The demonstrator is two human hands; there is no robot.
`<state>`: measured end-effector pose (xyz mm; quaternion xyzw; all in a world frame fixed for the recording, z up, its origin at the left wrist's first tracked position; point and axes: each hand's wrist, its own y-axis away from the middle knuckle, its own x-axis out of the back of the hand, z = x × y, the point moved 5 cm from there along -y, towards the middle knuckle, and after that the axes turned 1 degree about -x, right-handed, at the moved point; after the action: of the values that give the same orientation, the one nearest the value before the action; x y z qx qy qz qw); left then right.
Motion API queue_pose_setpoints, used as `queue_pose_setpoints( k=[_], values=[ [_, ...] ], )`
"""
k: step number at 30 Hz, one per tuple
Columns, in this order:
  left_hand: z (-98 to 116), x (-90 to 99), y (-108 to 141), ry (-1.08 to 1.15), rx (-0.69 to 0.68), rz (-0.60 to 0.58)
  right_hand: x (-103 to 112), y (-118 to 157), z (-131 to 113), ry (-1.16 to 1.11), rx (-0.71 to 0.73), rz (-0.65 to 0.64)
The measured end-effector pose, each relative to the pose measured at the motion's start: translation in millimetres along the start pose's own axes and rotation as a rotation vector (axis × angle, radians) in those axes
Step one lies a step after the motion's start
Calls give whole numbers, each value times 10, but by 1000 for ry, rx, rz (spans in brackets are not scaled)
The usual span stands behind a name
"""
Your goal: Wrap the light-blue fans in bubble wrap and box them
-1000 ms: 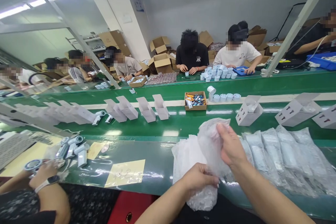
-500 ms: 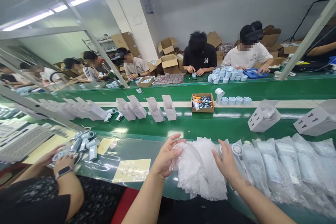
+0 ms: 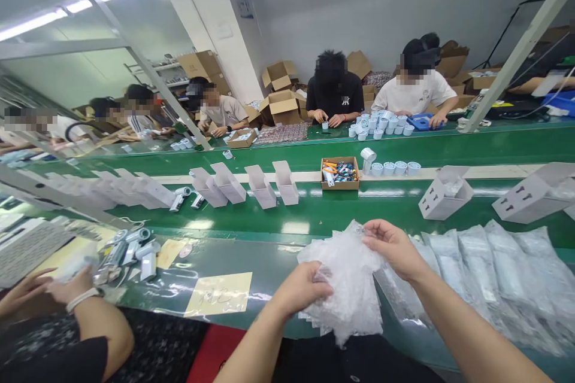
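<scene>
A stack of clear plastic bags [image 3: 344, 278] lies at the near edge of the green bench. My left hand [image 3: 303, 287] pinches the left side of the top bag. At that bag's upper right corner, my right hand [image 3: 393, 245] holds the plastic between thumb and fingers. Beside the stack on the right, a row of bagged light-blue parts [image 3: 480, 269] reaches toward the right edge; my right forearm passes over some of them.
Behind stand open white boxes [image 3: 444, 194] and a small carton of parts [image 3: 340, 182]. A yellow paper [image 3: 220, 293] lies left. A co-worker's hands [image 3: 72, 287] handle a bagged item near loose grey-white devices [image 3: 144, 251]. More people sit across the line.
My right hand has moved from open beside the stack to the bag's upper corner. My left hand has moved lower and still grips plastic. The neighbour's item is now inside a bag.
</scene>
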<state>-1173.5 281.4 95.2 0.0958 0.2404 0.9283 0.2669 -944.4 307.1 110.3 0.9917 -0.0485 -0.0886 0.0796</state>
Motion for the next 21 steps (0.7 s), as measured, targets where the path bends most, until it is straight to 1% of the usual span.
queue_pose_setpoints(
  k=[1, 2, 3, 4, 5, 6, 7, 8, 9, 10, 11, 12, 13, 14, 15, 16, 17, 18, 19, 20, 21],
  values=[
    [-108, -96, -32, 91, 31, -9, 53, -30, -50, 32, 53, 72],
    [-197, -158, -67, 210, 54, 17, 100, -43, -83, 45, 98, 142],
    [-264, -178, -105, 343, 68, 77, 142, -35, -94, 47, 140, 203],
    [-303, -153, -144, 473, 63, 162, 178, -5, -82, 45, 176, 252],
    [-309, -86, -182, 586, 37, 263, 205, 45, -48, 54, 198, 277],
    [-280, 13, -216, 668, -11, 371, 215, 110, 7, 89, 193, 265],
    [-216, 129, -242, 702, -80, 479, 208, 186, 73, 157, 161, 215],
    [-115, 241, -261, 671, -159, 572, 196, 273, 134, 252, 115, 154],
    [21, 328, -274, 577, -240, 638, 191, 366, 167, 362, 78, 114],
    [186, 370, -285, 434, -317, 665, 195, 456, 153, 478, 71, 107],
    [372, 353, -303, 264, -388, 637, 195, 535, 86, 585, 106, 123],
    [564, 271, -331, 90, -450, 545, 179, 595, -17, 676, 172, 137],
    [741, 134, -365, -71, -501, 399, 139, 631, -131, 743, 248, 126],
    [891, -28, -393, -202, -538, 235, 85, 639, -225, 783, 310, 85],
    [1007, -175, -414, -299, -558, 100, 32, 618, -277, 790, 334, 23],
    [1090, -277, -433, -362, -563, 25, 1, 571, -279, 761, 315, -25],
    [1144, -317, -456, -397, -558, 30, 2, 503, -232, 706, 266, -34],
    [1162, -292, -477, -412, -549, 114, 33, 425, -142, 643, 208, 1],
    [1139, -217, -486, -418, -539, 259, 84, 347, -15, 589, 153, 65],
    [1067, -124, -477, -429, -531, 415, 134, 278, 138, 565, 110, 127],
    [948, -51, -456, -464, -533, 531, 171, 222, 296, 580, 95, 175]
  ],
)
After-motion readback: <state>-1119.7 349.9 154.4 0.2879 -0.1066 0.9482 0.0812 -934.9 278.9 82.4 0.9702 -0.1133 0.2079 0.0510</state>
